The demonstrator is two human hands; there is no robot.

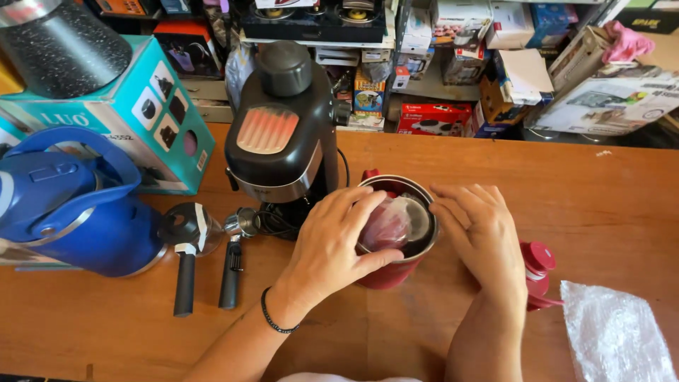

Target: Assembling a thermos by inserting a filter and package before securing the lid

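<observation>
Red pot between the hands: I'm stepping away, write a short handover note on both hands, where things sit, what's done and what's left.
Left hand: open, fingers spread over the rim of the red pot, touching the plastic-wrapped part inside it.
Right hand: open, resting against the pot's right side.
Pot: upright on the wooden table, just right of the black coffee machine.
Red lid: on the table behind the right wrist; plastic wrap at far right.
Done: pot is open, lid off.
Left: wrapped part is not yet out of the pot.
</observation>
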